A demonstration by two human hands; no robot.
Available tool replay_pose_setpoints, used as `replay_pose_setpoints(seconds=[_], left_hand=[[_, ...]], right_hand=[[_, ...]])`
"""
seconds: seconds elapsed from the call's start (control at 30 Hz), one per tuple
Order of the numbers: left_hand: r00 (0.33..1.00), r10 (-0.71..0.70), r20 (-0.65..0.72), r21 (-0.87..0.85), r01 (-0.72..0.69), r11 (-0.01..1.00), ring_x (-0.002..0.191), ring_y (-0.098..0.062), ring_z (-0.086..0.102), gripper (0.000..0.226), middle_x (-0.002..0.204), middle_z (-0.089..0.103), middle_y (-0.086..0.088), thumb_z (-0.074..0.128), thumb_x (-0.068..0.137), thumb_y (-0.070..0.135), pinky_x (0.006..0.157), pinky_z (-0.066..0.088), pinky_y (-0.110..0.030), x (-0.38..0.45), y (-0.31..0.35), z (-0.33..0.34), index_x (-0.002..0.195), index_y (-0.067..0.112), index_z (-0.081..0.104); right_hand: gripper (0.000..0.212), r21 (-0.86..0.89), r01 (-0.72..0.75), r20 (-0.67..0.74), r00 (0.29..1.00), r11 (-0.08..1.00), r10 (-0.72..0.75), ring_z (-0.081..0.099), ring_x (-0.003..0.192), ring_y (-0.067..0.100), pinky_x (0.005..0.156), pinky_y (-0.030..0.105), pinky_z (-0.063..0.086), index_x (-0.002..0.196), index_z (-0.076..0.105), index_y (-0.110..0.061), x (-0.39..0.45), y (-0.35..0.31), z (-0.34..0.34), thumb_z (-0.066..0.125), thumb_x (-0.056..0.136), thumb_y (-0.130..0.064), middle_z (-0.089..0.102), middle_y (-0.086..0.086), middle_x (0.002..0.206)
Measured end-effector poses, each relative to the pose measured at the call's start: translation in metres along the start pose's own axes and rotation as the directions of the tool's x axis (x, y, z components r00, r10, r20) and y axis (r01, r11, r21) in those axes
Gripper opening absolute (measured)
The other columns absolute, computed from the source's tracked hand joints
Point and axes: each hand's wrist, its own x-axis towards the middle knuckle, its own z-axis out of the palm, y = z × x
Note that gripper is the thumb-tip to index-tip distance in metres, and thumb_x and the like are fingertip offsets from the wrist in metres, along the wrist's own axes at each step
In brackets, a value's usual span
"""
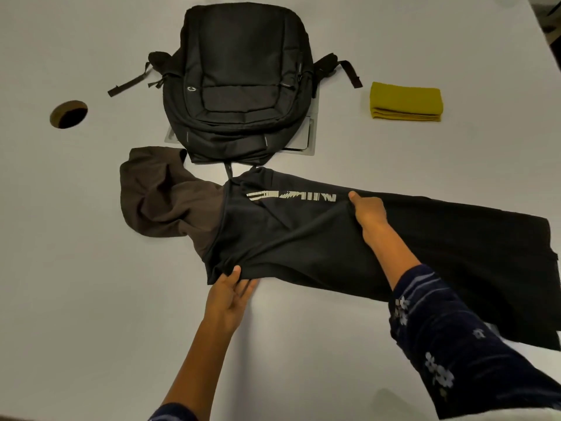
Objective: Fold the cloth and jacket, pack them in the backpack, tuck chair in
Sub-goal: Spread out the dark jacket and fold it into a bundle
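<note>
A black jacket [303,238] lies spread across the white worktop [91,299], long side running from left to right. Its brown hood [158,196] is crumpled at the left end, and a pale printed logo [291,196] shows on the black fabric, upside down to the camera.

The left hand [230,296] is at the near edge of the jacket, close to the hood end. Its thumb lies on top of the fabric and its fingers go under the edge, so it pinches the jacket there, and the fabric wrinkles towards this point. The right hand [368,212] is at the middle of the jacket, just right of the logo. Its fingers curl into the cloth and grip a fold, with the thumb pointing up. The right arm wears a dark sleeve [449,344] with small pale flowers.

Behind the jacket a black backpack [239,83] lies flat, and its near end almost touches the jacket. It rests partly on a grey metal plate [306,138] set in the worktop. To the right of the backpack, well apart, sits a folded yellow cloth [406,101]. To the left there is a round hole [69,113] in the worktop.
</note>
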Motion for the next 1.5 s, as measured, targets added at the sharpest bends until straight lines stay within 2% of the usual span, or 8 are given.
replay_pose_setpoints(seconds=[0.17, 0.33, 0.53, 0.73, 1.07, 1.17, 1.3, 1.5], left_hand=[[0.998, 0.062, 0.014, 0.03, -0.062, 0.998, 0.095, -0.021, 0.065, 0.03, 0.128, 0.057, -0.007, 0.06, 0.089, 0.012, 0.073, 0.056, -0.033, 0.001, 0.003, 0.011, 0.119, 0.017, 0.054], [0.993, 0.072, -0.089, 0.095, -0.063, 0.993, 0.116, -0.03, 0.056, 0.052, 0.142, 0.045, -0.012, 0.052, 0.094, 0.003, 0.091, 0.049, -0.04, 0.008, 0.008, 0.01, 0.143, 0.01, 0.036], [0.988, 0.034, -0.149, -0.074, -0.045, 0.996, 0.124, -0.032, 0.05, 0.055, 0.141, 0.047, -0.014, 0.057, 0.092, 0.015, 0.099, 0.043, -0.041, 0.006, 0.01, 0.018, 0.142, 0.008, 0.035], [0.964, 0.119, -0.239, 0.212, -0.067, 0.975, 0.088, -0.026, 0.064, 0.016, 0.109, 0.06, -0.011, 0.067, 0.086, 0.014, 0.071, 0.055, -0.035, 0.003, 0.012, 0.016, 0.097, 0.009, 0.056], [0.888, 0.359, -0.289, 0.516, -0.171, 0.839, 0.076, -0.019, 0.06, 0.022, 0.103, 0.06, -0.012, 0.063, 0.089, 0.032, 0.08, 0.053, -0.034, -0.013, -0.023, 0.021, 0.086, 0.012, 0.053], [0.76, 0.602, -0.244, 0.686, -0.304, 0.661, 0.086, -0.029, 0.059, 0.03, 0.1, 0.062, -0.016, 0.067, 0.086, 0.03, 0.093, 0.049, -0.038, -0.029, -0.044, 0.037, 0.102, 0.008, 0.055], [0.666, 0.728, 0.162, 0.809, -0.512, 0.288, 0.077, -0.025, 0.059, 0.022, 0.08, 0.058, -0.008, 0.063, 0.089, 0.022, 0.085, 0.05, -0.041, -0.048, -0.067, 0.067, 0.104, 0.01, 0.053], [0.408, 0.284, 0.867, 0.496, -0.753, -0.433, 0.09, -0.021, 0.062, 0.027, 0.129, 0.052, -0.008, 0.05, 0.092, -0.001, 0.075, 0.05, -0.026, -0.059, -0.095, 0.125, 0.116, 0.009, 0.059]], right_hand=[[0.044, -0.141, 0.215, 0.434, 0.891, 0.966, -0.135, 0.05, 0.1, 0.01, 0.087, 0.025, 0.041, 0.12, 0.059, -0.026, 0.0, 0.007, -0.004, 0.072, 0.08, -0.036, 0.053, -0.006, 0.112], [0.026, -0.104, 0.393, 0.157, 0.914, 0.914, -0.375, 0.051, 0.118, 0.019, 0.097, 0.023, 0.035, 0.111, 0.067, -0.015, 0.022, 0.008, -0.002, 0.068, 0.084, -0.013, 0.061, 0.002, 0.122], [0.032, -0.192, 0.409, 0.226, 0.903, 0.892, -0.365, 0.049, 0.119, 0.019, 0.098, 0.027, 0.035, 0.117, 0.062, -0.017, 0.031, 0.016, 0.008, 0.062, 0.089, -0.033, 0.058, 0.002, 0.124], [0.045, -0.153, 0.505, 0.218, 0.856, 0.85, -0.469, 0.051, 0.105, 0.011, 0.089, 0.02, 0.038, 0.128, 0.052, -0.02, 0.015, 0.026, -0.015, 0.067, 0.086, -0.026, 0.057, -0.001, 0.117], [0.054, -0.607, 0.586, 0.156, 0.751, 0.537, -0.642, 0.048, 0.109, 0.023, 0.093, 0.037, 0.036, 0.114, 0.061, -0.018, -0.04, 0.138, -0.108, 0.077, 0.07, -0.045, 0.053, 0.006, 0.116], [0.068, -0.795, 0.398, 0.1, 0.83, 0.458, -0.548, 0.038, 0.128, 0.027, 0.103, 0.043, 0.03, 0.124, 0.053, -0.023, -0.04, 0.168, -0.148, 0.077, 0.067, -0.051, 0.046, 0.008, 0.133], [0.065, -0.839, 0.246, -0.018, 0.879, 0.485, -0.477, 0.043, 0.12, 0.03, 0.099, 0.046, 0.034, 0.107, 0.053, -0.019, -0.039, 0.193, -0.204, 0.082, 0.059, -0.051, 0.049, 0.01, 0.125], [0.048, -0.758, 0.361, 0.047, 0.861, 0.544, -0.506, 0.054, 0.107, 0.03, 0.089, 0.038, 0.051, 0.113, 0.053, -0.009, -0.035, 0.206, -0.246, 0.075, 0.072, 0.001, 0.044, 0.017, 0.13]])
